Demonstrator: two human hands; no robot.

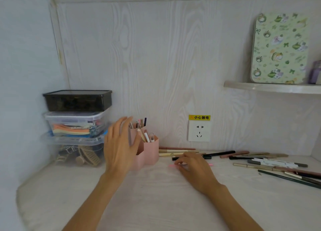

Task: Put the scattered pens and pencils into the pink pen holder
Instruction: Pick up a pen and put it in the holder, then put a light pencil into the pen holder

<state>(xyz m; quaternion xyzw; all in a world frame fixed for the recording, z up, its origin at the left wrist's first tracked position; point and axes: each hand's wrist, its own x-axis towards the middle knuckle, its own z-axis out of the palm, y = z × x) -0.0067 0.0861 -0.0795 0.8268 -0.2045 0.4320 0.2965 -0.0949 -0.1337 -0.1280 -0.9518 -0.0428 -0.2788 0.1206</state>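
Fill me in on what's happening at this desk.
A person is tidying pens into a pink pen holder, which already holds several. The left hand rests open against the holder's side. The right hand is down on a pink pen lying on the desk. Many more pens lie scattered to the right.

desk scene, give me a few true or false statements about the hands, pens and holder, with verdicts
1. The pink pen holder already has pens in it. True.
2. The right hand is over a pink pen lying on the desk. True.
3. The left hand holds a black pen. False: its fingers are spread beside the holder, holding nothing.
4. All pens are put away. False: many pens still lie on the desk.
5. The stacked boxes stand right of the holder. False: left.
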